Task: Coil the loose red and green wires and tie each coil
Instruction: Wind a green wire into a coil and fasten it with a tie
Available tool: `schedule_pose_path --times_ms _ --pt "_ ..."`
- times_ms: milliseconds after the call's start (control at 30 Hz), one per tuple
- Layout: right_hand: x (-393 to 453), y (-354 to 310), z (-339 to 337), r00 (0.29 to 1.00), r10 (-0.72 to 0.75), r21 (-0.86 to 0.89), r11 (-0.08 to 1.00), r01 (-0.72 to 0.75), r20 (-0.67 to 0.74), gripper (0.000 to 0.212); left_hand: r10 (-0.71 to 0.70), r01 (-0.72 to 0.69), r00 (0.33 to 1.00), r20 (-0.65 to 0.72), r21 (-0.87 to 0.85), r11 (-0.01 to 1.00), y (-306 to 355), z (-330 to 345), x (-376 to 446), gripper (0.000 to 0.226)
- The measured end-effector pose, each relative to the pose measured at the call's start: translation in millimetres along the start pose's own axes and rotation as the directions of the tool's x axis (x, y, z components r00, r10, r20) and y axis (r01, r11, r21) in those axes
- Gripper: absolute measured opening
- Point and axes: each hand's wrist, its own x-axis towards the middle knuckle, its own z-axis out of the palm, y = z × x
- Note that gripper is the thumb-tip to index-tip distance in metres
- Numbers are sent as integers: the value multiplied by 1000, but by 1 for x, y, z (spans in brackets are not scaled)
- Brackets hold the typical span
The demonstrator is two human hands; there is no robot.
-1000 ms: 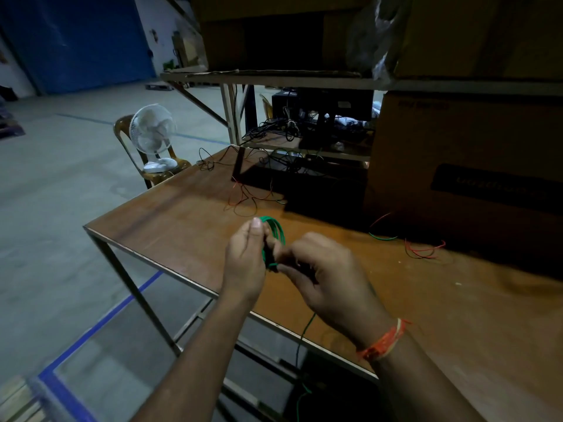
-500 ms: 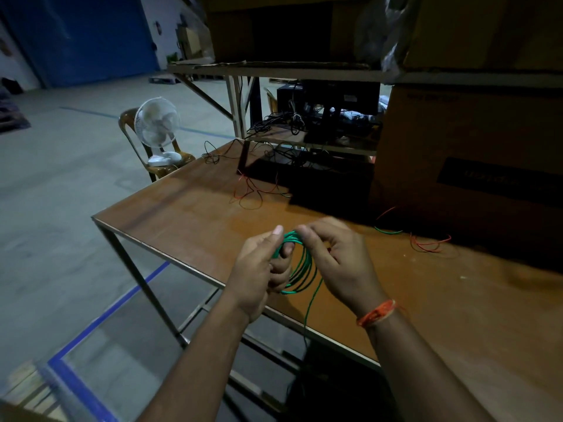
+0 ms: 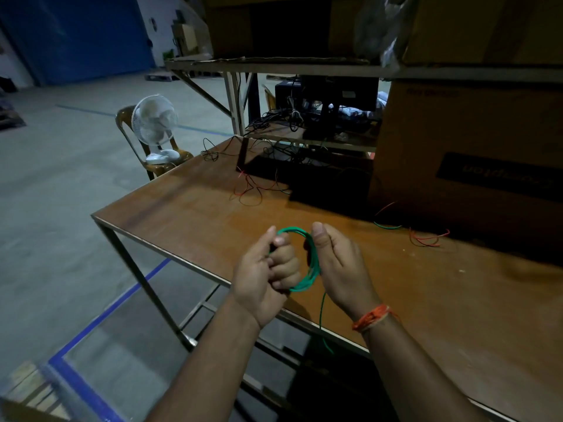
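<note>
Head view, left hand (image 3: 264,277) and right hand (image 3: 338,263) gripping green coil (image 3: 307,280) (tail dangling)

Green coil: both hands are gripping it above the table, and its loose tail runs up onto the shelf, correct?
Not quite. The head view shows both hands, left and right, gripping the green coil above the table, but its loose tail hangs down past the table's front edge.

Both bare forearms reached forward, hands raised close together at mid-frame.
The left hand (image 3: 264,278) was curled, fingers folded and thumb raised; the right hand (image 3: 338,263), an orange thread band at its wrist, curled with thumb upright.
</note>
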Motion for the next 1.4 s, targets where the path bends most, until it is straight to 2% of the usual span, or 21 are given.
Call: schedule_pose_path --times_ms 67,167,267,367,467,500,633,733,867,933,1067,1167,1267,1333,1400 --pt "-5 4 -5 997 61 43 997 -63 45 36 40 -45 998 -43 -124 991 8 -4 3 38" --pt "-14 16 -9 986 145 -8 989 -144 78 7 127 -151 984 -125 -206 967 22 -10 7 39" --pt "-24 21 -10 976 206 -24 978 -205 66 18 224 -271 951 -212 -230 935 37 -16 12 39" --pt "-31 21 -16 988 137 -161 979 -123 75 14 316 -373 903 -292 -167 913 49 -24 16 39" --pt "-34 11 -18 988 -28 -356 931 82 153 1 389 -421 858 -335 -28 906 48 -30 19 38" --pt "-34 5 -17 979 -62 -377 916 133 194 5 418 -430 841 -344 44 902 45 -30 20 37" --pt "-31 -21 -7 935 -201 -359 883 303 293 11 559 -402 765 -320 440 803 27 -24 18 37" --pt "-19 -38 -3 911 -281 -349 857 380 302 8 608 -374 765 -212 623 687 15 -19 13 41" --pt "6 -54 -4 898 -302 -423 802 421 320 7 583 -330 808 -89 751 571 10 -25 8 47" --pt "17 -62 -9 893 -269 -399 821 409 362 8 568 -314 821 -58 784 536 13 -30 7 50" --pt "32 -66 -27 885 -181 -326 883 339 430 12 548 -285 835 -50 812 509 25 -30 4 40" --pt "36 -61 -27 921 -169 -298 912 280 351 7 496 -260 866 -60 793 551 30 -32 5 41" --pt "38 -54 -12 961 -169 -288 930 229 219 5 386 -248 921 -47 694 676 33 -39 12 25" --pt "39 -50 -4 976 -154 -272 943 192 155 6 305 -232 952 -8 631 740 34 -43 15 30" --pt "39 -44 3 986 -128 -253 956 152 108 7 234 -220 971 58 610 761 36 -45 15 36"
